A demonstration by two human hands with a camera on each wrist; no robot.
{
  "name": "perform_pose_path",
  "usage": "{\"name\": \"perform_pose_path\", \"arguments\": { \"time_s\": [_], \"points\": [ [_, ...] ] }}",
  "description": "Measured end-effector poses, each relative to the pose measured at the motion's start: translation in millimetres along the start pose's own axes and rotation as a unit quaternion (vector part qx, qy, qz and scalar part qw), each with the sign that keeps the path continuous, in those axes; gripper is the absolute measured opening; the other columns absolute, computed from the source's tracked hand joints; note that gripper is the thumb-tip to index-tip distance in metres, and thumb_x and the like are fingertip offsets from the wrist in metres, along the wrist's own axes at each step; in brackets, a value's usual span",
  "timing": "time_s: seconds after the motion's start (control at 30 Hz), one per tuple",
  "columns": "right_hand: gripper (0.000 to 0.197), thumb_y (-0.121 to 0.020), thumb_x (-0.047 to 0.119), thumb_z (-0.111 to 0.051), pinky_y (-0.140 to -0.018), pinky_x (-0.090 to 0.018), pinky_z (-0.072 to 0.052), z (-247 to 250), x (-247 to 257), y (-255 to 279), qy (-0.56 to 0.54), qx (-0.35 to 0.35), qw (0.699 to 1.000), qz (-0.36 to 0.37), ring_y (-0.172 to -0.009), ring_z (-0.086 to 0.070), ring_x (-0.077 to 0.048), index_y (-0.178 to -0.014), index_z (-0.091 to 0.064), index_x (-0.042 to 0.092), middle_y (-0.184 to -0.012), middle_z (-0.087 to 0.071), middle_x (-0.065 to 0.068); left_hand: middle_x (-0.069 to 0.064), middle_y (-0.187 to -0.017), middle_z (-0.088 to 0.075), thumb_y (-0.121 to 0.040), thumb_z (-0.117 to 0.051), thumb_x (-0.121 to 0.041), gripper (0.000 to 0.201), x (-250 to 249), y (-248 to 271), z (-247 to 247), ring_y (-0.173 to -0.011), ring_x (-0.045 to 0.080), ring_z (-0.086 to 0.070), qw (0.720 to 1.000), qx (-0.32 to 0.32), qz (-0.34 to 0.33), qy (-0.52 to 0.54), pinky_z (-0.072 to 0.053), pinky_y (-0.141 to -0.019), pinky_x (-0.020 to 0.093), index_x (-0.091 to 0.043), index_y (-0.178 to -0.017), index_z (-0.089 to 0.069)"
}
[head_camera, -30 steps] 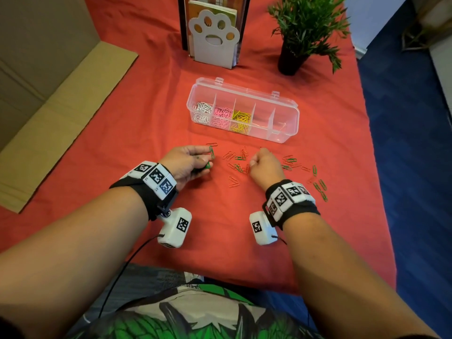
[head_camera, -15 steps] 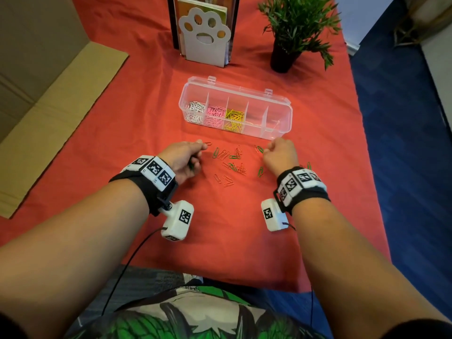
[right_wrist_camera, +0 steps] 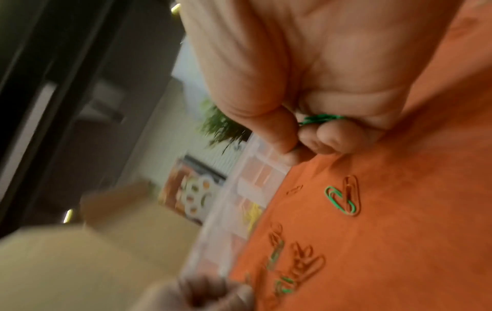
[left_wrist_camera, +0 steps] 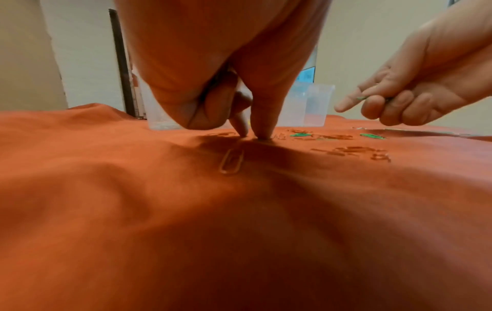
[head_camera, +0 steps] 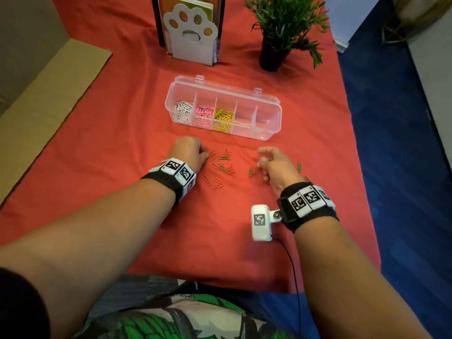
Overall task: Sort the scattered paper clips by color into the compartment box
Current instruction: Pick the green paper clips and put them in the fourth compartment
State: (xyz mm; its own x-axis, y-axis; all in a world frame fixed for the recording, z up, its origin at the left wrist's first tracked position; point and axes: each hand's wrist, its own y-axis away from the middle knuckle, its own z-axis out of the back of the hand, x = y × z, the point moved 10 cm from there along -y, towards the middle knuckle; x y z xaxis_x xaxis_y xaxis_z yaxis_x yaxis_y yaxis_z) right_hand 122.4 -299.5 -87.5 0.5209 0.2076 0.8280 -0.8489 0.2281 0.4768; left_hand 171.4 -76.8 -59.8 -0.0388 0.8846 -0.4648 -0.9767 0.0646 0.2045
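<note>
While both forearms reach up from the lower edge of the head view, the work sits mid-frame on the red cloth (head_camera: 122, 113). Nearest, at centre, lies a scatter of red paper clips (head_camera: 217, 183), hard to pick out against the cloth, with a few green paper clips (head_camera: 250, 172) mixed among them.

At centre left, the left hand (head_camera: 189, 152) has thumb and forefinger tips pressed down on the cloth close together, the other fingers curled; the left wrist view shows a red clip (left_wrist_camera: 232, 161) lying just on the near side of those tips, apparently not yet caught. At centre right, the right hand (head_camera: 276, 165) keeps a small bunch of green clips (right_wrist_camera: 318, 119) tucked under curled fingers, forefinger pointing out.

Farther up the frame, above the scatter, the compartment box (head_camera: 271, 111) stands open: white, pink and yellow clips fill its three left cells, while the two right cells look empty.

To do this pick well, I would slide the clip a little to tip one end up, then pinch it, since wire lies flat on soft fabric. Gathering one colour per hand seems sensible; the risk is a red clip going unnoticed on red cloth, or tangled clips of both colours coming up together.
</note>
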Motion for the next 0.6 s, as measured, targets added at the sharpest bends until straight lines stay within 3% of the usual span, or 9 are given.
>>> {"name": "perform_pose_path", "arguments": {
  "time_s": [0.13,0.2,0.23,0.27,0.33,0.4,0.43,0.5,0.6],
  "points": [
    [0.020,-0.091,0.006,-0.041,-0.040,-0.018,-0.035,1,-21,14,-0.223,0.024,0.968,-0.113,-0.052,-0.040,-0.012,-0.077,-0.052,0.015,-0.064,-0.043,-0.001,0.013,-0.087,-0.071,-0.082,-0.060,-0.022,0.016,-2,0,-2,-0.086,0.031,-0.063,1.000,0.006,0.011,0.008,-0.047,-0.076,0.032,-0.008,-0.078,-0.069],
    [0.020,-0.089,0.011,-0.045,-0.040,-0.020,-0.034,3,-23,13,-0.168,0.007,0.979,-0.119,-0.050,-0.038,-0.013,-0.070,-0.048,0.015,-0.061,-0.041,0.000,0.005,-0.076,-0.065,-0.081,-0.058,-0.021,0.012,6,1,-4,-0.074,0.024,-0.057,0.996,0.019,0.054,0.073,-0.042,-0.070,0.029,-0.014,-0.073,-0.061],
    [0.019,-0.088,0.013,-0.048,-0.043,-0.022,-0.035,6,-20,8,-0.054,-0.003,0.994,-0.094,-0.052,-0.040,-0.015,-0.069,-0.048,0.016,-0.062,-0.043,-0.001,0.002,-0.069,-0.059,-0.079,-0.057,-0.023,0.012,11,3,-8,-0.066,0.020,-0.052,0.986,0.040,0.086,0.137,-0.040,-0.066,0.028,-0.015,-0.070,-0.057],
    [0.016,-0.088,0.017,-0.050,-0.051,-0.026,-0.039,7,-12,5,0.094,-0.014,0.994,-0.054,-0.059,-0.046,-0.019,-0.072,-0.049,0.016,-0.067,-0.049,-0.003,-0.001,-0.063,-0.053,-0.077,-0.054,-0.024,0.014,15,8,-14,-0.058,0.017,-0.047,0.960,0.076,0.128,0.235,-0.038,-0.059,0.027,-0.016,-0.066,-0.053],
    [0.016,-0.087,0.026,-0.052,-0.077,-0.032,-0.044,0,4,6,0.330,-0.035,0.943,0.017,-0.087,-0.056,-0.025,-0.089,-0.054,0.010,-0.092,-0.059,-0.011,-0.003,-0.053,-0.041,-0.072,-0.043,-0.019,0.014,14,26,-33,-0.043,0.011,-0.034,0.850,0.160,0.207,0.457,-0.028,-0.044,0.019,-0.017,-0.059,-0.044],
    [0.036,-0.087,0.027,-0.051,-0.094,-0.037,-0.042,-15,8,10,0.440,-0.032,0.895,0.059,-0.109,-0.052,-0.034,-0.112,-0.051,0.002,-0.115,-0.053,-0.019,-0.002,-0.051,-0.039,-0.061,-0.038,-0.017,0.005,-1,42,-38,-0.040,0.010,-0.029,0.721,0.219,0.232,0.615,-0.024,-0.042,0.015,-0.016,-0.057,-0.041],
    [0.039,-0.087,0.024,-0.050,-0.097,-0.039,-0.042,-21,9,14,0.469,-0.032,0.880,0.069,-0.113,-0.049,-0.037,-0.118,-0.047,0.001,-0.121,-0.049,-0.020,0.000,-0.052,-0.042,-0.057,-0.038,-0.019,0.006,-7,46,-36,-0.042,0.011,-0.032,0.683,0.231,0.225,0.656,-0.028,-0.042,0.015,-0.015,-0.057,-0.043],
    [0.036,-0.088,0.016,-0.046,-0.097,-0.041,-0.041,-31,11,17,0.499,-0.027,0.862,0.084,-0.115,-0.047,-0.038,-0.121,-0.044,0.001,-0.124,-0.046,-0.019,0.005,-0.058,-0.054,-0.056,-0.039,-0.021,0.018,-9,49,-30,-0.046,0.015,-0.047,0.651,0.226,0.213,0.692,-0.042,-0.045,0.019,-0.011,-0.062,-0.053],
    [0.033,-0.088,0.014,-0.044,-0.097,-0.042,-0.040,-39,12,17,0.512,-0.014,0.853,0.102,-0.115,-0.047,-0.038,-0.119,-0.044,0.001,-0.123,-0.047,-0.019,0.009,-0.071,-0.068,-0.062,-0.040,-0.020,0.036,-7,49,-33,-0.065,0.022,-0.065,0.655,0.225,0.219,0.687,-0.058,-0.063,0.031,-0.004,-0.082,-0.065]
  ]
}}
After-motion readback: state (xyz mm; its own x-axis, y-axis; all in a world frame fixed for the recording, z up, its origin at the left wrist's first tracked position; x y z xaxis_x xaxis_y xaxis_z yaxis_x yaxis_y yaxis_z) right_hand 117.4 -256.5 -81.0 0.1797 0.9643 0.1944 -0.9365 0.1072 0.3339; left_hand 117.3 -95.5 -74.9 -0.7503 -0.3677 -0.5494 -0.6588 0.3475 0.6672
